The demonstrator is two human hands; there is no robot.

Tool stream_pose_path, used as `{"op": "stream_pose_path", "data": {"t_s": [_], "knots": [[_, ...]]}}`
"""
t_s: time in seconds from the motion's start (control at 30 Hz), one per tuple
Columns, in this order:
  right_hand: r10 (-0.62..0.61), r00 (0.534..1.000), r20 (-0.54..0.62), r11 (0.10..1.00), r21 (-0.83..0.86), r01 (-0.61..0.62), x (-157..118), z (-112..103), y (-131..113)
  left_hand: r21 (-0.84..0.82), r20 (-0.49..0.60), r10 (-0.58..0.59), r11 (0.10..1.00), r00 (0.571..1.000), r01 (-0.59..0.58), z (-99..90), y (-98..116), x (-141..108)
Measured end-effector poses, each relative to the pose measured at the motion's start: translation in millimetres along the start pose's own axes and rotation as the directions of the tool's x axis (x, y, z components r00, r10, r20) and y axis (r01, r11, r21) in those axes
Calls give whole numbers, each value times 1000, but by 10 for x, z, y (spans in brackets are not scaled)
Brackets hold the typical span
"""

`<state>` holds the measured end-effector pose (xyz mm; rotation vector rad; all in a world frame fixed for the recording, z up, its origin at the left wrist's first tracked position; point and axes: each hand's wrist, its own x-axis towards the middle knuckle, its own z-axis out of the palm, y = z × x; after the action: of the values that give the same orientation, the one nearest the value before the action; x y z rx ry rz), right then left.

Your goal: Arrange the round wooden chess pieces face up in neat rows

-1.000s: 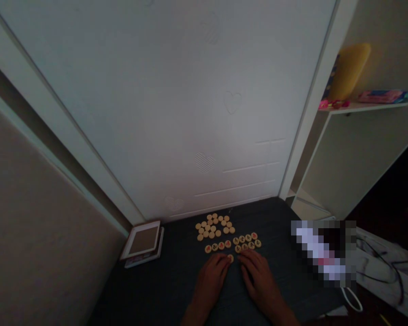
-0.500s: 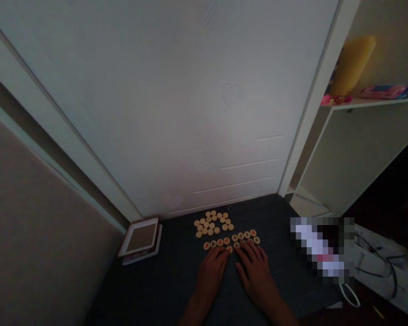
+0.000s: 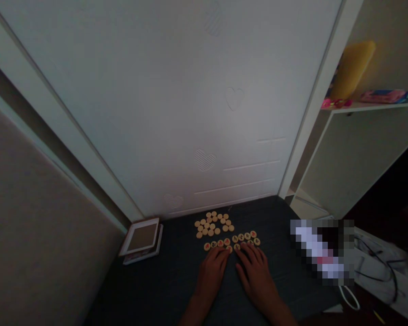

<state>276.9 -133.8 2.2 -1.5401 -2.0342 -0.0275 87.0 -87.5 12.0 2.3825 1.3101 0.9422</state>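
Observation:
Chinese chess pieces (image 3: 220, 243) lie face up in short rows on the dark tabletop, their red and dark characters showing. My left hand (image 3: 212, 268) rests at the front of the left group, fingers stretched forward and lying over the pieces. At its fingertips is a face-up disc (image 3: 229, 249). My right hand (image 3: 255, 268) lies over the right group with its fingers apart, partly covering the front row. Another disc (image 3: 237, 246) shows just left of its fingers. Behind them a cluster of plain-faced pieces (image 3: 211, 232) lies with no characters visible.
At the left of the dark table (image 3: 177, 280) sits a stack with a framed item (image 3: 142, 237) on top. A white panel (image 3: 177, 113) with heart patterns rises behind. A blurred-out object (image 3: 321, 253) lies at the right edge, beside a shelf unit (image 3: 363, 149).
The view has shifted slightly. Both hands stay at nearly the same spots over the pieces, and the rows look the same.

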Motion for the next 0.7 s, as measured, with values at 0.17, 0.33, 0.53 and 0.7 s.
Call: {"op": "stream_pose_path", "data": {"t_s": [0.17, 0.33, 0.53, 0.7], "knots": [[-11, 999, -40, 1000, 11, 12, -14, 20, -2, 23, -39, 29, 999, 999, -28, 23, -17, -3], [-2, 993, -119, 998, 61, 10, -25, 35, 14, 5, -85, 23, 1000, 996, -22, 38, -19, -13], [7, 982, -189, 989, 149, 22, -39, -17, 9, -13, -102, -81, 997, 991, 80, -153, -33, 73], [11, 978, -208, 975, 219, 36, -45, -59, -13, 59, -52, -105, 992, 993, 108, -418, -151, 328]]}}
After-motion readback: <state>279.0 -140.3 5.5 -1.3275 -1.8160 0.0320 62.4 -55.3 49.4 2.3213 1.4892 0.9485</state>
